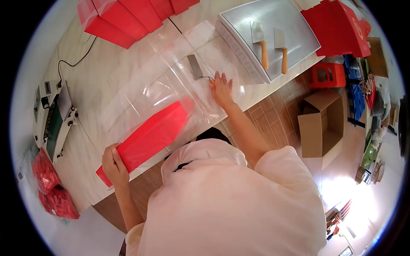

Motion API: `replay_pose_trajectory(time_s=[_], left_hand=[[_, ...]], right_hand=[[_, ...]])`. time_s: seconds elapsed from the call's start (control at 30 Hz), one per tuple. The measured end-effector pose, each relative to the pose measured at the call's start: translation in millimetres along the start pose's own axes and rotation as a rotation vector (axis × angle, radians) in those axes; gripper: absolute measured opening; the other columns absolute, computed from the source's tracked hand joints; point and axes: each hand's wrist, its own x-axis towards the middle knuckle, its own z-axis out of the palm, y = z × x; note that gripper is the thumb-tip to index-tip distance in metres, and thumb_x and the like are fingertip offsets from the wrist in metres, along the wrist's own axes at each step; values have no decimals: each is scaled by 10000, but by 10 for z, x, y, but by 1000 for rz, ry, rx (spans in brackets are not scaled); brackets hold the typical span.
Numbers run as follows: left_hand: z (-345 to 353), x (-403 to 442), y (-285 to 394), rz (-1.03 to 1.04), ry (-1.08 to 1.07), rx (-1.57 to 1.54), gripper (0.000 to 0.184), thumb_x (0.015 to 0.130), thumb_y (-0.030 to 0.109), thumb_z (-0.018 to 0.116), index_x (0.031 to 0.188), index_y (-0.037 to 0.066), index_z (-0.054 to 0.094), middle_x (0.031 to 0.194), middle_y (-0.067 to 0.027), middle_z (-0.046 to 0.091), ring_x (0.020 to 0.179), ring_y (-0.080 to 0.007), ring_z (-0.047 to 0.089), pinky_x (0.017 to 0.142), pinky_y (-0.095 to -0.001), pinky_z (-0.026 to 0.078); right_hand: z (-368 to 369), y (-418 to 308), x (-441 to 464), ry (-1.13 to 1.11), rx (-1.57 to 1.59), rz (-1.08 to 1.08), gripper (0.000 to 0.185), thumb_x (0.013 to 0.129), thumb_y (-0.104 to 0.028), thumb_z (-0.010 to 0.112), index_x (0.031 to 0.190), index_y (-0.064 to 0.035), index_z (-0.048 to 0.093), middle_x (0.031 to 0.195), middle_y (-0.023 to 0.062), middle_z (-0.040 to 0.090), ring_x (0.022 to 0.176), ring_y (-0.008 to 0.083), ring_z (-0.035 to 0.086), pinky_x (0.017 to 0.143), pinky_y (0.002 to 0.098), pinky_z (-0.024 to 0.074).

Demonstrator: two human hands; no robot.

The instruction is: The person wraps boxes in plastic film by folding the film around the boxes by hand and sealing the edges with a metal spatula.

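Note:
A long red folded piece (147, 138) lies slantwise at the table's front edge, its right end inside a clear plastic bag (141, 94). My left hand (114, 165) grips the left end of this red piece, thumb on top. On the plastic at the right, my right hand (222, 90) rests with its fingers spread, touching the handle of a small trowel (195, 66) whose blade points up and left. Whether the fingers hold that handle is hard to see. Two more trowels with wooden handles (264, 54) (284, 59) lie on a grey-topped box (273, 25).
Red boxes (124, 19) line the table's back edge. At the left stand a sealing device (55, 113) with a cable and bags of red items (53, 187). A red bag (337, 27) is at the right. An open cardboard box (322, 123) stands on the floor.

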Motion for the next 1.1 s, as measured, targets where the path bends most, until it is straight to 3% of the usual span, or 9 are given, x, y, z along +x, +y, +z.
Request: replay_pose_trajectory(time_s=[0.2, 0.53, 0.63, 0.7, 0.73, 0.8, 0.93, 1.03, 1.1], left_hand=[[8, 4, 19, -13, 5, -18, 267, 1012, 146, 423, 950, -13, 628, 916, -122, 663, 850, -278, 607, 786, -355, 461], [-37, -154, 17, 61, 61, 119, 263, 1011, 148, 427, 923, 13, 635, 905, -106, 658, 811, -279, 588, 748, -365, 451], [-25, -84, 60, 12, 72, 117, 272, 1014, 155, 419, 919, 16, 633, 907, -104, 660, 820, -277, 585, 755, -365, 449], [-20, -57, 75, -48, 37, 83, 284, 1018, 166, 410, 923, 21, 635, 907, -100, 661, 827, -273, 582, 768, -366, 446], [-15, -61, 68, -53, 39, 81, 284, 1018, 166, 410, 923, 21, 635, 907, -100, 661, 827, -273, 582, 768, -366, 446], [-20, -68, 54, -57, 31, 69, 291, 1022, 168, 400, 922, 28, 635, 906, -96, 663, 832, -271, 582, 775, -370, 444], [-4, -68, 9, -43, 45, 57, 281, 1017, 159, 403, 921, 31, 633, 904, -96, 662, 823, -274, 579, 778, -369, 442], [-5, -66, 40, -59, 35, 52, 278, 1012, 153, 405, 912, 25, 630, 899, -104, 659, 831, -287, 583, 781, -371, 442], [-6, -56, 36, -18, 50, 66, 250, 998, 131, 428, 906, 16, 630, 894, -115, 653, 831, -302, 586, 775, -378, 446]], right_hand=[[-142, 359, -221, -3, -35, -22, 591, 972, -330, 473, 1423, 25, 332, 1407, 182, 472, 1371, 342, 366, 1115, 640, 138], [-384, 559, -669, -33, -120, 8, 567, 979, -318, 467, 1411, 28, 346, 1352, 180, 528, 1355, 339, 395, 1141, 597, 126], [-482, 598, -702, 58, -181, -25, 557, 959, -276, 506, 1395, 36, 355, 1309, 197, 553, 1326, 355, 423, 1131, 574, 192], [-575, 611, -611, 96, -124, -118, 437, 930, -235, 546, 1271, 25, 465, 1182, 206, 599, 1195, 366, 516, 1036, 528, 346], [-606, 588, -569, 94, -127, -123, 437, 930, -235, 546, 1271, 25, 465, 1182, 206, 599, 1195, 366, 516, 1036, 528, 346], [-634, 519, -496, 118, -185, -64, 250, 925, -200, 557, 1084, -9, 543, 1026, 202, 607, 973, 372, 569, 851, 486, 440], [-490, 373, -396, 191, -160, 90, 189, 913, -198, 568, 986, -26, 541, 959, 188, 587, 895, 369, 560, 805, 481, 439], [-552, 173, -334, 209, -155, 171, 242, 901, -202, 586, 1049, -13, 551, 982, 187, 587, 947, 366, 547, 824, 462, 441], [-676, -92, -279, 403, -406, 128, 314, 864, -181, 615, 1128, -22, 558, 996, 157, 577, 985, 337, 535, 848, 439, 443]])
